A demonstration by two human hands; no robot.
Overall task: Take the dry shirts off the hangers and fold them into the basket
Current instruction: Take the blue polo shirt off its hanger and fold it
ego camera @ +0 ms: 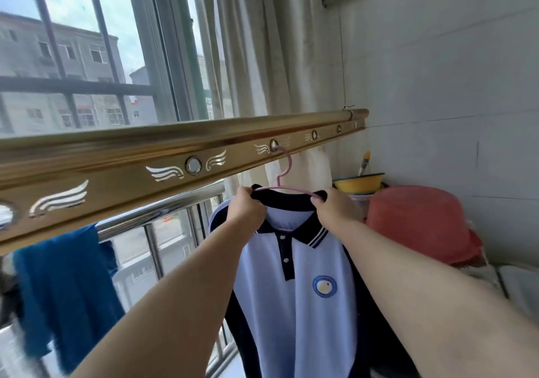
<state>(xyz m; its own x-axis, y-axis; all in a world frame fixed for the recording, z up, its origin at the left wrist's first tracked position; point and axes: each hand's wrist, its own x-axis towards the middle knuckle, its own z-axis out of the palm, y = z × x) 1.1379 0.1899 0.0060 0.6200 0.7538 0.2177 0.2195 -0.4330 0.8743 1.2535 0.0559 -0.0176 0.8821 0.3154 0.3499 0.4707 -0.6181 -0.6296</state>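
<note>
1. We found the shirt [294, 290], a pale blue polo with navy collar and sleeves, hanging on a pink hanger [280, 187] whose hook sat in a hole of the golden drying rail [116, 158].
2. We noted the left hand [246, 207] with fingers curled tight round the collar and hanger end at one shoulder.
3. We noted the right hand [332, 207] likewise closed on the collar at the other shoulder.
4. We recorded a blue towel [67, 290] hanging at the steel railing [163, 210] to the left, and a yellow basin [358, 183] beside a red cloth-covered heap [417, 223] to the right.
</note>
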